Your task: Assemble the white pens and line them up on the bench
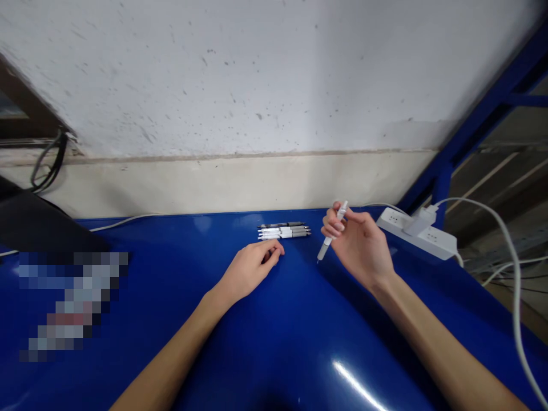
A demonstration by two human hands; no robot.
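In my right hand is a white pen with a grey grip, pinched between thumb and fingers. It is held tilted above the table, its tip pointing down and to the left. My left hand rests on the blue table, fingers loosely curled, with nothing visible in it. Just beyond its knuckles several pens lie side by side, white and grey ones in front and a darker one at the back.
A white power strip with a plugged-in charger and cable stands to the right on the blue table. A dark object is at the left, with a blurred-out item below it. The wall borders the table's back.
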